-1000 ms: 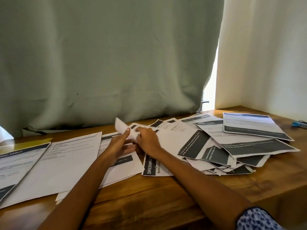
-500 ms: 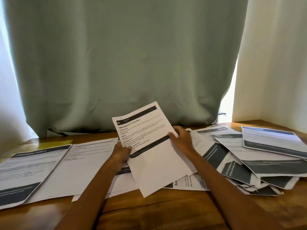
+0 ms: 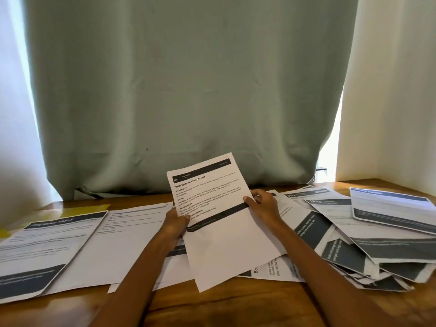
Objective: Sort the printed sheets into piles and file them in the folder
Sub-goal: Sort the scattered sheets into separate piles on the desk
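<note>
Wooden table (image 3: 219,305) under scattered sheets (image 3: 368,234), green curtain (image 3: 188,90) behind — both hands' fingers pinching one sheet (image 3: 226,232).

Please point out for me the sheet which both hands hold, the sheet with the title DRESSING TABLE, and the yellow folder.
held sheet (image 3: 219,223): head view, on its dark band.
DRESSING TABLE sheet (image 3: 44,246): head view, on its pale middle.
yellow folder (image 3: 77,210): head view, on its bare far corner.

A brown wooden table (image 3: 226,308) fills the lower frame. At lower left lie flat white printed sheets (image 3: 49,251), one headed "DRESSING TABLE", over a yellow sheet (image 3: 77,210). At right sprawls a loose overlapping heap of white sheets with dark bands (image 3: 368,234).
</note>
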